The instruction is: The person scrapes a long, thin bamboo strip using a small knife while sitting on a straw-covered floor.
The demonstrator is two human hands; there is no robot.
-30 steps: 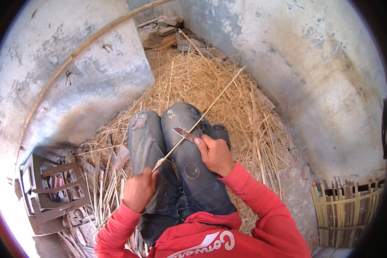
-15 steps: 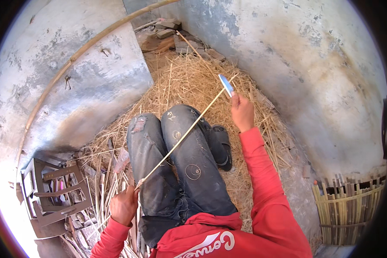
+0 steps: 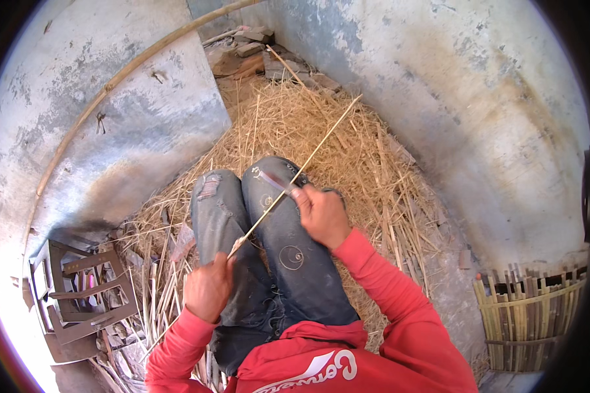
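A long thin pale strip, apparently split bamboo [image 3: 329, 139], slants from beside my left thigh across my knees to the far right. My left hand [image 3: 208, 288] is closed around its near end, where a small frayed tuft of shavings [image 3: 238, 243] shows. My right hand [image 3: 322, 215] grips a knife [image 3: 274, 183], its handle hidden in the fist. The blade, smeared by motion, lies against or very near the middle of the strip, above my right thigh in dark jeans [image 3: 288, 242].
Straw-like shavings [image 3: 282, 124] cover the floor ahead. Cut sticks [image 3: 157, 295] lie at the left beside a brown wooden frame [image 3: 92, 288]. A slatted basket [image 3: 531, 321] stands at the right. Worn walls [image 3: 465, 118] enclose the corner, and a long curved pole [image 3: 105, 92] spans the left.
My right hand has drawn the knife back along the strip, from near its far end to above my thigh. My left hand has shifted slightly up and right.
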